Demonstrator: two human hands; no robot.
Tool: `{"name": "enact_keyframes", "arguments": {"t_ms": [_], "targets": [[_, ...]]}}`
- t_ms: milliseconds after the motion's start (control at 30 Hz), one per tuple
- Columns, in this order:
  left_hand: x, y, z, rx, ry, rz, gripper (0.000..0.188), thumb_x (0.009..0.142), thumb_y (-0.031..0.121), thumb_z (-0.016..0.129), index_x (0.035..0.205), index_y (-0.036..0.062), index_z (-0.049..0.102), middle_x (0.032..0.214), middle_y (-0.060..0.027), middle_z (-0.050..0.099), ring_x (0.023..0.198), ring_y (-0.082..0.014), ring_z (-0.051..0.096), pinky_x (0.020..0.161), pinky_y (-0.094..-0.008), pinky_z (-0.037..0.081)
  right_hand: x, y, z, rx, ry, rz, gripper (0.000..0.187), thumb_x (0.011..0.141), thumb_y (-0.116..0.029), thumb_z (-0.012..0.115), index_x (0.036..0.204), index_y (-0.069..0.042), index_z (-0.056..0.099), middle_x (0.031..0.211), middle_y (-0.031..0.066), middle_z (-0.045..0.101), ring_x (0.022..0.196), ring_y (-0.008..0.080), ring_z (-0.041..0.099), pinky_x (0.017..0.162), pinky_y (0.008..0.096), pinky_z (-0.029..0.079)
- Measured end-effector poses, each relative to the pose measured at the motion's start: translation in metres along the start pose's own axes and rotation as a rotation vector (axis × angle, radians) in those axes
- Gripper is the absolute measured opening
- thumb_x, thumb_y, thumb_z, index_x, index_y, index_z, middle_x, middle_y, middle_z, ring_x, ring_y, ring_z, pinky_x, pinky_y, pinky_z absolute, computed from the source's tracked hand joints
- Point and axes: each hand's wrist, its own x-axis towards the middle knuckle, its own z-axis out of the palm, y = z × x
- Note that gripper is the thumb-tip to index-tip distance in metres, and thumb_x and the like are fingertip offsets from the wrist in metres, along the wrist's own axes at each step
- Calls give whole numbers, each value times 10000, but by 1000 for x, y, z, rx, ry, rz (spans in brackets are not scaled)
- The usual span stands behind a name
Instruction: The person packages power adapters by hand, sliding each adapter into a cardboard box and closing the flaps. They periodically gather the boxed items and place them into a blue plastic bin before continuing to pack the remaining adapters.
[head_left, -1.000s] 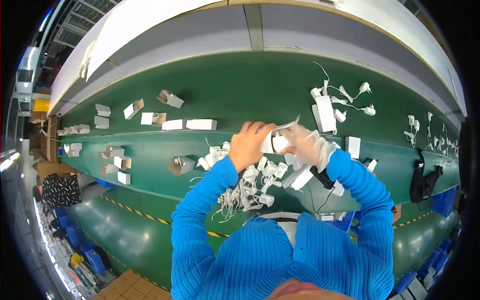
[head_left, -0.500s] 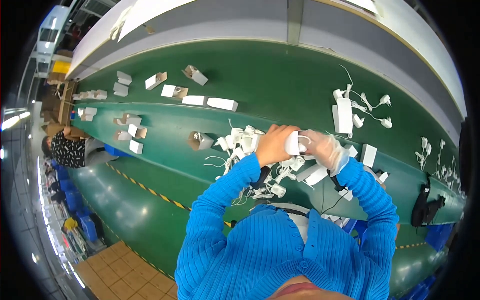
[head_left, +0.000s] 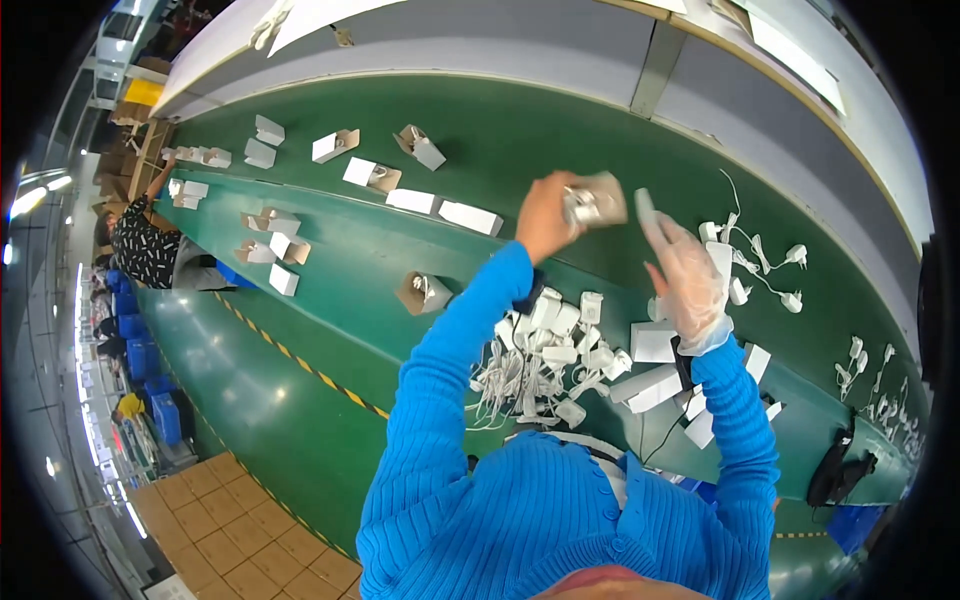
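My left hand (head_left: 548,216) is raised over the far part of the green bench and grips a small open box (head_left: 600,199). The box is tilted, its brown inside faces up, and something white shows in it. To its right, my right hand (head_left: 690,285) wears a clear thin glove. Its fingers are stretched out, it holds nothing, and it is apart from the box. Partly behind it is a white box (head_left: 720,258). Below my hands lies a heap of white plug chargers with cables (head_left: 550,345). White cartons (head_left: 648,388) lie right of the heap.
Open boxes (head_left: 425,292) and closed white boxes (head_left: 470,218) stand along the bench to the left. More chargers (head_left: 792,300) lie at the right, beyond them a black item (head_left: 842,470). A grey panel (head_left: 500,55) borders the far side. Another person (head_left: 150,240) works at the far left.
My left hand has moved up and away with the box, now tilted open. My right hand has come off the box and shifted right, fingers straightened. The other person's arm now reaches forward.
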Motion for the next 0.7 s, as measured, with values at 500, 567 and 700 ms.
{"name": "enact_keyframes", "arguments": {"t_ms": [500, 567, 700], "targets": [[-30, -227, -154, 1086, -504, -439, 887, 725, 22, 566, 1422, 400, 169, 1503, -82, 167, 1385, -305, 143, 1038, -603, 207, 85, -69, 218, 306, -312, 245, 759, 679, -330, 747, 1227, 48, 383, 983, 162, 509, 864, 319, 564, 710, 416, 455], [-55, -255, -158, 1141, -667, -480, 931, 703, 228, 734, 1418, 406, 164, 1518, -51, 123, 1389, -312, 119, 1041, -614, 192, 111, -88, 276, 144, -227, 243, 654, 663, -328, 730, 1131, 26, 440, 855, 157, 527, 724, 272, 555, 582, 383, 416], [-41, -265, -147, 1077, -516, -321, 718, 680, 311, 750, 1302, 247, 399, 1329, -56, 448, 1244, -283, 389, 998, -592, 269, 136, -90, 347, -380, 169, 449, 389, 632, -215, 708, 906, -5, 528, 615, 82, 492, 478, 225, 479, 404, 364, 320]]}}
